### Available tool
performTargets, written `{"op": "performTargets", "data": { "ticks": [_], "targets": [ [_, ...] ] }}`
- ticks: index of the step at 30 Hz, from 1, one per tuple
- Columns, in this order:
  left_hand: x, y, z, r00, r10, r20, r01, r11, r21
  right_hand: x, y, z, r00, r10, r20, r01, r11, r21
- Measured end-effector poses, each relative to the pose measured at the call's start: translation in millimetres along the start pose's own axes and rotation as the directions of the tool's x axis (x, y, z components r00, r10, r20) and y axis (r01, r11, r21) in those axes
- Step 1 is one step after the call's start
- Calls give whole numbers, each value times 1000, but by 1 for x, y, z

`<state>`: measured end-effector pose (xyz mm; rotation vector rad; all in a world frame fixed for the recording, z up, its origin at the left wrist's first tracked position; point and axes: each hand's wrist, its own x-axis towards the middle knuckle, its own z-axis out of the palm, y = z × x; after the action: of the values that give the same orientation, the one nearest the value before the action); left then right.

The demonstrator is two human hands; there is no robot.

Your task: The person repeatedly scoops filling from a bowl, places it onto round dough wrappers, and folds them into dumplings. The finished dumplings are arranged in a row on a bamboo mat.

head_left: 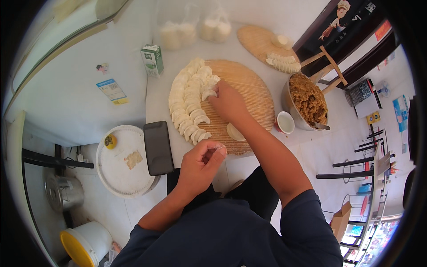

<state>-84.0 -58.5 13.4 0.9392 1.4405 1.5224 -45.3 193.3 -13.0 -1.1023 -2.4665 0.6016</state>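
Note:
My right hand [229,100] pinches a folded dumpling [208,93] at the inner edge of the dumpling rows. Curved rows of pale dumplings [187,91] overlap along the left side of a round wooden board [248,88]. My left hand [203,162] is curled in front of the board's near edge, thumb against fingers, with white flour on the fingertips and nothing visible in it. Flat dough wrappers [235,132] lie on the board, partly hidden by my right forearm.
A metal bowl of brown filling [307,100], with a utensil handle [321,126] over its rim, stands right of a small white cup [285,122]. A black phone [158,148] overhangs the table's left edge. Behind are a carton [152,60] and a second board [255,40] with dumplings.

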Motion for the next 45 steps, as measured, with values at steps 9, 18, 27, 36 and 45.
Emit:
{"op": "performTargets", "data": {
  "ticks": [9,18,27,36,45],
  "targets": [
    [1,-2,0,999,51,-7,-51,999,-17,-4,-13,-4,998,69,6,-70,997,19],
    [7,-18,8,1000,-21,-12,16,947,-320,-123,19,-87,992,-8,-126,29,985,171],
    [14,-3,23,995,-86,-42,59,894,-444,-152,25,-82,969,-230,-91,233,972,25],
    [11,-8,29,986,-158,53,164,860,-483,-133,42,-93,973,166,161,-224,850,476],
    [26,7,60,893,-317,319,448,684,-576,-171,42,-127,986,-84,-146,147,856,496]
  ]
}}
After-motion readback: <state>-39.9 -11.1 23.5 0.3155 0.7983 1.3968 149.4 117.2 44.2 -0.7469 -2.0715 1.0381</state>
